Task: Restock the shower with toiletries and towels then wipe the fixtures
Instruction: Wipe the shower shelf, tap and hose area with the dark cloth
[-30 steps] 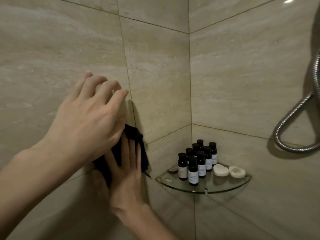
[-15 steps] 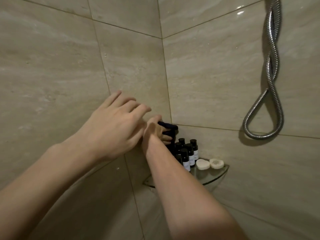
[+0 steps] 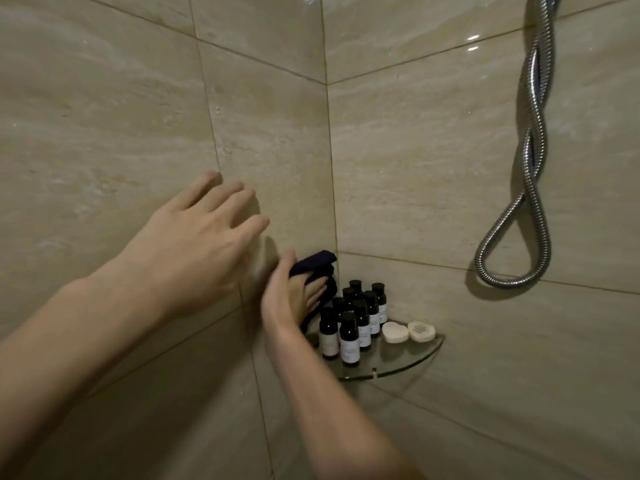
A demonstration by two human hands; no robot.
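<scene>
My right hand (image 3: 291, 296) grips a dark blue cloth (image 3: 317, 261) against the beige tile wall near the corner, just above the glass corner shelf (image 3: 408, 362). The cloth hangs down behind the hand towards the shelf's left end. My left hand (image 3: 194, 244) rests flat on the left wall with its fingers spread, holding nothing. Several small black toiletry bottles (image 3: 349, 337) with white labels stand upright on the shelf, right next to my right hand. Two round white soaps (image 3: 394, 332) lie beside them on the right.
A chrome shower hose (image 3: 530, 150) hangs twisted in a loop on the right wall, well right of the shelf. The two tiled walls meet in the corner behind the shelf. No towels show in the view.
My right hand has carried the cloth along the wall into the corner above the shelf. My left hand has opened out flat on the tile. The view has swung right, showing more hose.
</scene>
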